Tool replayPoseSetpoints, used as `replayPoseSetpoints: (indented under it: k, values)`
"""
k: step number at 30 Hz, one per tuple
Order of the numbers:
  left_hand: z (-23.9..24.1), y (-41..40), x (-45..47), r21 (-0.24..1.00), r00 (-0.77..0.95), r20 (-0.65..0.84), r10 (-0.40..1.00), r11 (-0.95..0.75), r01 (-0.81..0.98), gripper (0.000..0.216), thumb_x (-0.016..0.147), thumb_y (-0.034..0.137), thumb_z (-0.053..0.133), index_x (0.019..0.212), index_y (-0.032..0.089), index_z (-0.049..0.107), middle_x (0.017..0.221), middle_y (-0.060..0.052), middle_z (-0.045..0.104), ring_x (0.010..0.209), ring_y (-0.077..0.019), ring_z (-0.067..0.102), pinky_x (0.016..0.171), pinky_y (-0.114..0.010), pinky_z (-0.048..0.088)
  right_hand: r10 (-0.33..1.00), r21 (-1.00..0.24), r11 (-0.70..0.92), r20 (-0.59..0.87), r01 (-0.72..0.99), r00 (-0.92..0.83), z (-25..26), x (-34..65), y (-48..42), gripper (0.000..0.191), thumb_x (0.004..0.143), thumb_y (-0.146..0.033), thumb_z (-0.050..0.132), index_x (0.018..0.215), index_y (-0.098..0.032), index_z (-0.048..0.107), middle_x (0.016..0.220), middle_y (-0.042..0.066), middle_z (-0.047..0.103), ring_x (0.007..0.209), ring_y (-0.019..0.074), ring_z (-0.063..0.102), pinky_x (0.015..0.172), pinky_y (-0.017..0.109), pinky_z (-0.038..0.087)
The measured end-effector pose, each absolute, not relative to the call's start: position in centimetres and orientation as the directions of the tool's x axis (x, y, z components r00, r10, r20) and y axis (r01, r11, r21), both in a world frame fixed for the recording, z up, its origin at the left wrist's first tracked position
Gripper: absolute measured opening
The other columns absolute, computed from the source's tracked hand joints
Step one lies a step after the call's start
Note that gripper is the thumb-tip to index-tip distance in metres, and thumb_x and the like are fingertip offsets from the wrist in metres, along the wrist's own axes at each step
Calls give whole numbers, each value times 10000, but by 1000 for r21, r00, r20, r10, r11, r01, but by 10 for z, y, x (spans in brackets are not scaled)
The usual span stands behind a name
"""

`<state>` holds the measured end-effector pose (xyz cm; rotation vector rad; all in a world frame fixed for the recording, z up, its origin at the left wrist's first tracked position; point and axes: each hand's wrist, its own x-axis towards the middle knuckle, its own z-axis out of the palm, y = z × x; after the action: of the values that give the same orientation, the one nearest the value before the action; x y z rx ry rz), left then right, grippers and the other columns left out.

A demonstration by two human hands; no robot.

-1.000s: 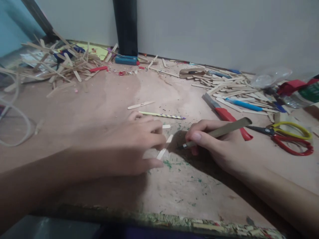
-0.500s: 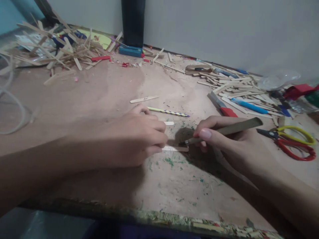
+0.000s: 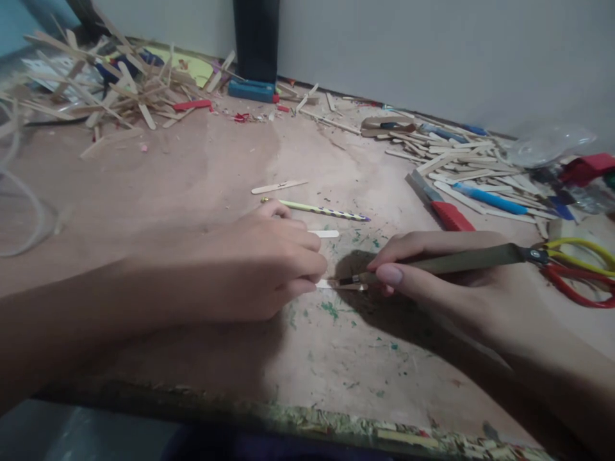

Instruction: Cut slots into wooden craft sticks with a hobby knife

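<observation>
Across flecked counter (image 3: pixel 192 173): pinning stick (image 3: pixel 328 283) under curled left grip (image 3: pixel 273 262), holding tool (image 3: pixel 471 257) in closed right grip (image 3: pixel 427 285), risking nine-o'clock slip if overpressed.

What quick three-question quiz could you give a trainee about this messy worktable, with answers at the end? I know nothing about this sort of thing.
1. Which hand holds the slim olive tool?

2. True or false: the patterned pencil lies farther from the camera than that tool.

3. Which colours show on the handles of the scissors?
A) Both blue
B) One yellow, one red
C) Both green

Key:
1. The right hand.
2. True.
3. B.
</observation>
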<state>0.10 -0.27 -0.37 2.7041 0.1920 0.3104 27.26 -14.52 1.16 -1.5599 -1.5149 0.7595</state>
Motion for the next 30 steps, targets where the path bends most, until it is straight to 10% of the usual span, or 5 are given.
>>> replayPoseSetpoints:
  k: [20, 30]
  values:
    - [-6, -3, 4, 434, 965, 182, 189, -896, 94, 317, 1173, 141, 653, 894, 261, 744, 894, 36, 845, 888, -205, 716, 1090, -462, 426, 993, -923, 2, 48, 385, 110, 11, 266, -152, 431, 936, -734, 1140, 797, -361, 974, 610, 16, 756, 513, 183, 611, 396, 295, 356]
    - [-7, -1, 6, 532, 965, 171, 197, -843, 78, 287, 1138, 145, 639, 897, 267, 739, 843, 36, 796, 877, -207, 702, 1112, -441, 470, 998, -955, -59, -66, 291, -12, 10, 279, -137, 427, 901, -665, 1169, 861, -276, 1000, 718, 77, 864, 564, 196, 741, 497, 291, 603]
